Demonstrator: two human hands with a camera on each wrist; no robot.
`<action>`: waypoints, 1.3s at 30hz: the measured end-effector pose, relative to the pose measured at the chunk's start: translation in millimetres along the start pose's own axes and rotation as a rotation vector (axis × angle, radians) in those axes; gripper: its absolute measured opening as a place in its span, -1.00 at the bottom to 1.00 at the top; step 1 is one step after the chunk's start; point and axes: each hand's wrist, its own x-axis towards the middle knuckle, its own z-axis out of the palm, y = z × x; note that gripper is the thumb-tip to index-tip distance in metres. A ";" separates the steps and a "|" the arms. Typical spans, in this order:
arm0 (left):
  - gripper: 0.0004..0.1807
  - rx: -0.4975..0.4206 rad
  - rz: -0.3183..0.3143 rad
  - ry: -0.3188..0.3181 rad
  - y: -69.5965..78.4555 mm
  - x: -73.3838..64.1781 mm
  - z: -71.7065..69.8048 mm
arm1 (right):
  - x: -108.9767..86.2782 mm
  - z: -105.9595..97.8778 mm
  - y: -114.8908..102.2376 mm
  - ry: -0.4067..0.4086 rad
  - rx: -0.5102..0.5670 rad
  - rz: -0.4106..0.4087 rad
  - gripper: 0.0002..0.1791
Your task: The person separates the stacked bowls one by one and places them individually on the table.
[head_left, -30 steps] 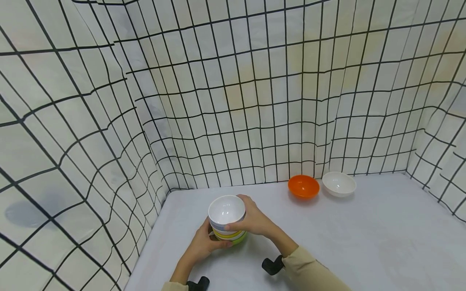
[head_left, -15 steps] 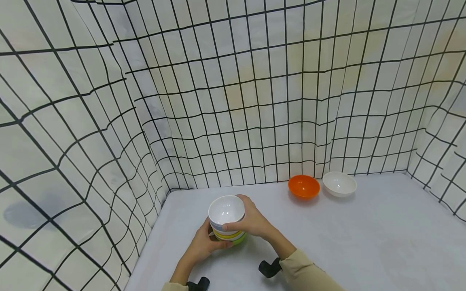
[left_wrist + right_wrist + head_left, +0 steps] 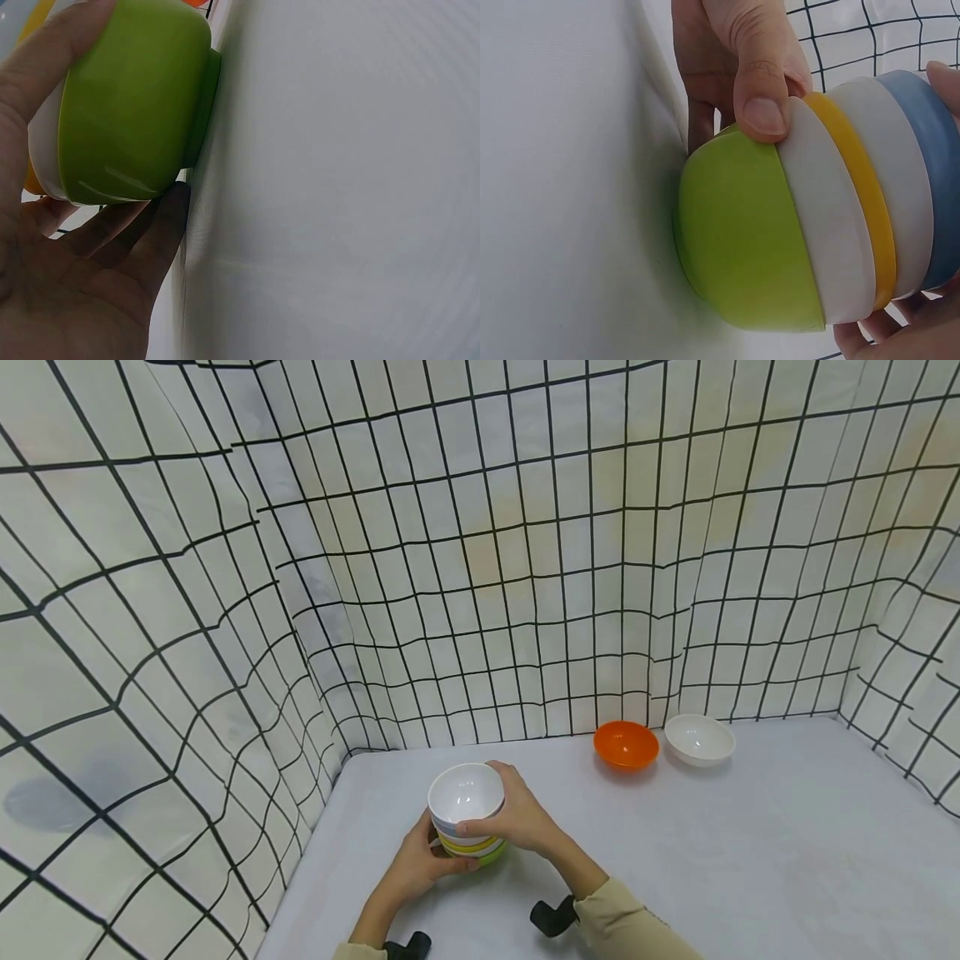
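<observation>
A stack of nested bowls stands on the table at the left, between both hands. At its base is a green bowl (image 3: 135, 105), close against the cloth. Above it show a white band (image 3: 829, 217), a yellow band (image 3: 866, 202) and another white band; a blue bowl (image 3: 934, 165) with a white inside tops the stack. My left hand (image 3: 417, 862) holds the lower part, thumb over the green bowl's upper edge and fingers behind. My right hand (image 3: 525, 814) grips the blue bowl, thumb on the near side and fingers around the far rim.
An orange bowl (image 3: 626, 746) and a white bowl (image 3: 699, 741) sit side by side at the table's back edge, right of the stack. White walls with a black grid (image 3: 540, 568) rise behind and at both sides. A white cloth (image 3: 712, 852) covers the table.
The right forearm and sleeve have shifted slightly to the left. Both hands keep their hold, and the stack stays in nearly the same place.
</observation>
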 end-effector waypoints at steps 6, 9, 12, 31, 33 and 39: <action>0.14 0.002 0.001 -0.001 0.1 -0.6 -0.3 | -1.3 2.2 -2.4 0.031 -0.025 0.016 0.09; 0.14 -0.003 0.002 -0.003 0.1 -0.7 -0.2 | -1.4 3.3 -3.2 0.044 -0.034 0.008 0.08; 0.13 -0.005 0.002 -0.003 0.1 -0.5 -0.2 | -1.2 4.1 -3.7 0.055 -0.042 -0.007 0.06; 0.14 0.003 -0.005 -0.007 0.8 -0.4 -0.6 | 0.2 1.0 -7.4 0.122 -0.066 -0.028 0.09; 0.14 0.003 -0.007 -0.006 0.7 -0.4 -0.6 | -0.2 -0.9 -9.7 0.127 -0.057 -0.030 0.10; 0.17 0.005 -0.003 -0.013 0.8 0.0 -0.7 | -2.5 -8.2 -17.6 0.130 -0.030 -0.022 0.17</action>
